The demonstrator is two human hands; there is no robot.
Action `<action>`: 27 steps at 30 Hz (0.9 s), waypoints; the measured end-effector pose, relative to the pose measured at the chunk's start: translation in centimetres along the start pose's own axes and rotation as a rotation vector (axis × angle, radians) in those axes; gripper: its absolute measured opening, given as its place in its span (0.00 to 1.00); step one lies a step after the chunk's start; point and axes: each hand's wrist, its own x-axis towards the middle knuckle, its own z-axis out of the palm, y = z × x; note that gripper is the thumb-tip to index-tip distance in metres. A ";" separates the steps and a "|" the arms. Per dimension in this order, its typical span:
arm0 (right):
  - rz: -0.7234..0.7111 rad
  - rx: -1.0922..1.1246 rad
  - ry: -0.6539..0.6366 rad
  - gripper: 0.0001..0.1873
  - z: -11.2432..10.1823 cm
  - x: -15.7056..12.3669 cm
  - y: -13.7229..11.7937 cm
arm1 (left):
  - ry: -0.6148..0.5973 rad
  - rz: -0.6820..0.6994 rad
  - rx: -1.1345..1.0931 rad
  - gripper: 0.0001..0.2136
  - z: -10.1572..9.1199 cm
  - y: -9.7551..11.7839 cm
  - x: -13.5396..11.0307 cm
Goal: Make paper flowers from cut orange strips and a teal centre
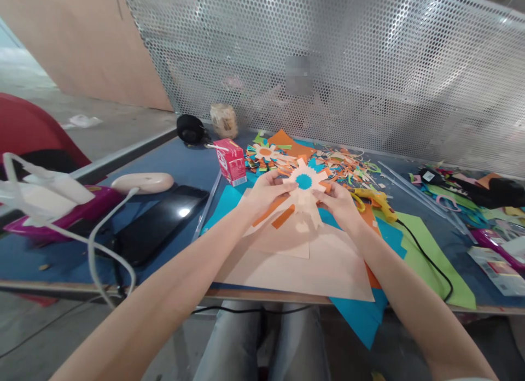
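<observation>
Between my hands is a pale paper flower point(312, 176) with a blue fringed centre, held up above the sheets on the table. My left hand point(268, 191) pinches its left side, and my right hand point(337, 201) grips its lower right edge. Beneath them lie pale paper sheets point(283, 271), with blue and orange paper under these. Two orange strips point(283, 217) rest below the flower. Another pale paper flower with an orange centre point(266, 151) lies behind my left hand.
A pink drink carton point(232, 162) with a straw stands left of the hands. Paper scraps point(348, 165) are heaped behind. A yellow glue gun point(379, 201) with a black cord lies right. A black phone point(164, 222) and white cables sit left. A perforated metal panel point(348, 69) borders the back.
</observation>
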 end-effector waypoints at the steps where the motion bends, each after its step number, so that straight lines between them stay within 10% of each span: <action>1: -0.009 -0.009 0.000 0.23 0.0 0.0 0.0 | 0.003 0.006 0.010 0.13 0.0 0.0 0.0; 27: 0.017 0.079 -0.090 0.22 0.1 -0.1 0.0 | 0.048 0.063 -0.173 0.10 0.4 0.4 -0.1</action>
